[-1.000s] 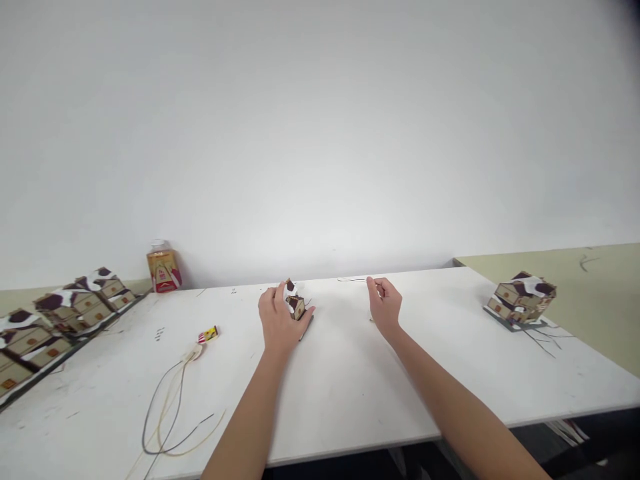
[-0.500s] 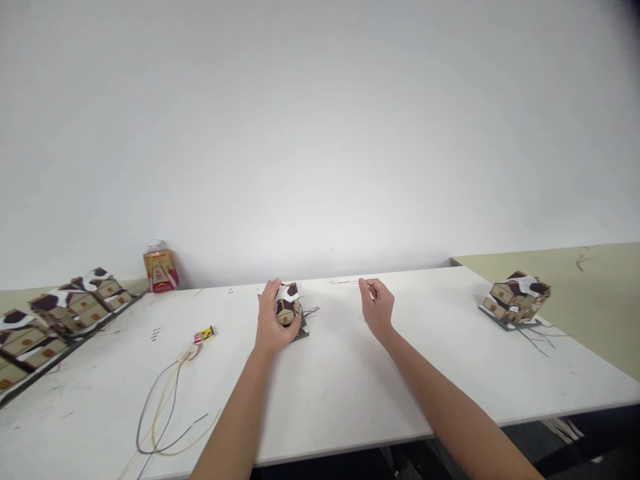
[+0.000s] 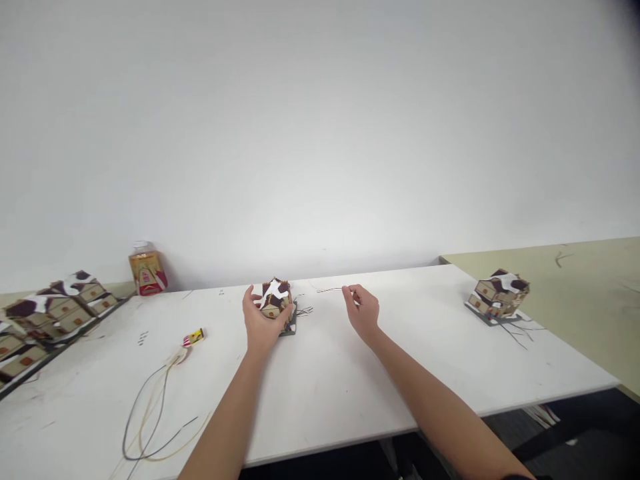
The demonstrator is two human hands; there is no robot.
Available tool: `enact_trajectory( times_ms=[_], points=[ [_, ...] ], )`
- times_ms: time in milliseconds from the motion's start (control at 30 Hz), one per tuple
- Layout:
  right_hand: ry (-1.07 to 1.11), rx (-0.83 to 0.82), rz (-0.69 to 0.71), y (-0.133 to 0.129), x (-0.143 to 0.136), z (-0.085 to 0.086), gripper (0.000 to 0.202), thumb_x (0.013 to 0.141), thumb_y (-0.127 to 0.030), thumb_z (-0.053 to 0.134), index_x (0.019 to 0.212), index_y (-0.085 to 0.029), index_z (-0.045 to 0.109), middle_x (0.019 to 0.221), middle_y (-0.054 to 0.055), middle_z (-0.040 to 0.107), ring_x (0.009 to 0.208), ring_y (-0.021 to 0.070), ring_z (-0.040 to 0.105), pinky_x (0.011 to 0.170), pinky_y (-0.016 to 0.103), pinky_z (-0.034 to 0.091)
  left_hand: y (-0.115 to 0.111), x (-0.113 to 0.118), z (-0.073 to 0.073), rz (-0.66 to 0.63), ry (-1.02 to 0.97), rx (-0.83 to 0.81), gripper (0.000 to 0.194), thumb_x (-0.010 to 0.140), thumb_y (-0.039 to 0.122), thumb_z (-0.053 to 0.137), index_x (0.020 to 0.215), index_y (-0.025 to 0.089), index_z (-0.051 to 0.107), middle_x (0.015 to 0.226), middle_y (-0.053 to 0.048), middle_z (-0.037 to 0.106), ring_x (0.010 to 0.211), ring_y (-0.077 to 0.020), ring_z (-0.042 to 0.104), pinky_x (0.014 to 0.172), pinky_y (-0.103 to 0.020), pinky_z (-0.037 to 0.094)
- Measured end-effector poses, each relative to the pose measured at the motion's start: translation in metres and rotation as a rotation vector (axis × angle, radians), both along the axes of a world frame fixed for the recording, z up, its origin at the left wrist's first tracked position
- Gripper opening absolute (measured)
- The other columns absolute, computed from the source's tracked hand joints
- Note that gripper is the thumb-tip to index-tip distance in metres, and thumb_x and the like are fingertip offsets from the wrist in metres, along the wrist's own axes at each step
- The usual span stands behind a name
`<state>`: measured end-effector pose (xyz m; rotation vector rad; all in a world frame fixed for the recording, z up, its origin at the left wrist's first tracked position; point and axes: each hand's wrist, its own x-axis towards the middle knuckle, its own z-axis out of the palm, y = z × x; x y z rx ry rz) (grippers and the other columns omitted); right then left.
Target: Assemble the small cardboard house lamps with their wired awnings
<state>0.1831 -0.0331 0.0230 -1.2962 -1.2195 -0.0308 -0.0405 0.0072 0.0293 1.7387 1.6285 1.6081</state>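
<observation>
My left hand point(image 3: 263, 327) is wrapped round the near left side of a small model house point(image 3: 275, 298) with a brown and white roof and a dark base. Thin dark wires stick out from the house's right side. To the right, my right hand point(image 3: 363, 311) pinches the end of a thin wire point(image 3: 329, 289) that reaches leftward above the white table point(image 3: 320, 400). A gap lies between my right hand and the house.
Another model house point(image 3: 500, 295) with loose wires stands at the right. Several houses point(image 3: 60, 313) line the left edge. A bottle point(image 3: 148, 270) stands by the wall. A small yellow and red packet point(image 3: 193, 337) and looped cables point(image 3: 143, 413) lie front left.
The house under my left hand has turned, showing more of its white-patched roof. My right hand still pinches the wire and has turned slightly. The whole view has shifted a little.
</observation>
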Motion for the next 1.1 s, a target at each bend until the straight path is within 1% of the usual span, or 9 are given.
enact_trajectory(
  times_ms=[100,200,400,500,600,733,833,933,1100],
  points=[
    [-0.039,-0.04,0.001,-0.001,-0.001,-0.001,0.038,0.09,-0.047,0.043,0.067,-0.019,0.055,0.048,-0.006,0.035,0.045,0.0079,0.032,0.048,0.02,0.027,-0.001,0.003,0.001,0.0,-0.064,-0.123,0.097,0.056,0.05,0.076,0.135,0.026,0.026,0.113,-0.009,0.049,0.096,-0.0258,0.057,0.087,-0.044,0.047],
    [-0.063,-0.052,0.003,-0.002,-0.001,0.0,0.039,0.091,-0.047,0.041,0.067,-0.02,0.054,0.047,-0.007,0.03,0.044,0.0081,0.029,0.047,0.02,0.026,-0.001,0.004,0.001,0.006,-0.088,-0.173,0.096,0.056,0.052,0.076,0.135,0.027,0.026,0.113,-0.009,0.051,0.097,-0.0258,0.059,0.089,-0.045,0.046],
    [-0.041,-0.105,-0.022,-0.003,-0.003,-0.006,0.04,0.092,-0.049,0.036,0.07,-0.02,0.053,0.047,-0.007,0.033,0.043,0.0084,0.031,0.047,0.02,0.025,-0.003,0.003,-0.004,0.039,-0.035,-0.235,0.1,0.051,0.054,0.078,0.134,0.026,0.028,0.115,-0.011,0.053,0.103,-0.0281,0.057,0.094,-0.048,0.043],
    [-0.062,-0.128,-0.026,-0.002,-0.004,-0.01,0.039,0.092,-0.049,0.035,0.073,-0.02,0.054,0.048,-0.007,0.036,0.043,0.0087,0.035,0.048,0.02,0.027,-0.003,0.003,-0.007,0.033,-0.048,-0.216,0.095,0.051,0.052,0.078,0.131,0.025,0.034,0.112,-0.012,0.056,0.102,-0.0295,0.058,0.093,-0.05,0.043],
    [-0.117,-0.153,-0.014,-0.001,-0.003,-0.01,0.037,0.092,-0.049,0.035,0.081,-0.02,0.055,0.054,-0.005,0.046,0.048,0.0096,0.043,0.052,0.02,0.029,-0.002,0.005,-0.008,0.045,-0.042,-0.184,0.088,0.052,0.05,0.078,0.127,0.023,0.04,0.11,-0.013,0.059,0.103,-0.0314,0.058,0.093,-0.051,0.043],
    [-0.174,-0.225,0.061,-0.001,-0.003,-0.005,0.036,0.095,-0.047,0.028,0.09,-0.021,0.053,0.062,-0.003,0.054,0.054,0.0112,0.048,0.055,0.02,0.031,0.0,0.006,-0.008,0.032,-0.032,-0.133,0.083,0.05,0.047,0.08,0.122,0.021,0.047,0.107,-0.012,0.061,0.103,-0.0317,0.057,0.093,-0.05,0.044],
    [-0.214,-0.244,0.113,-0.003,-0.006,-0.004,0.035,0.095,-0.046,0.026,0.091,-0.022,0.052,0.062,-0.004,0.053,0.053,0.0111,0.047,0.054,0.02,0.03,0.0,0.007,-0.009,0.031,-0.011,-0.123,0.082,0.05,0.047,0.08,0.121,0.019,0.05,0.108,-0.012,0.062,0.103,-0.0306,0.058,0.094,-0.048,0.045],
    [-0.222,-0.216,0.093,-0.004,-0.01,-0.004,0.034,0.095,-0.045,0.027,0.09,-0.021,0.051,0.06,-0.004,0.051,0.051,0.0108,0.044,0.053,0.02,0.028,-0.003,0.008,-0.009,0.024,-0.029,-0.118,0.077,0.051,0.047,0.079,0.118,0.019,0.053,0.106,-0.01,0.065,0.101,-0.028,0.06,0.093,-0.045,0.047],
    [-0.14,-0.136,0.021,-0.001,-0.015,-0.006,0.034,0.095,-0.044,0.028,0.089,-0.02,0.051,0.054,-0.005,0.045,0.046,0.0108,0.04,0.051,0.021,0.028,-0.008,0.015,-0.007,-0.081,-0.267,-0.149,0.067,0.052,0.041,0.081,0.111,0.019,0.057,0.101,-0.008,0.068,0.093,-0.0249,0.065,0.083,-0.041,0.054]
  ],
)
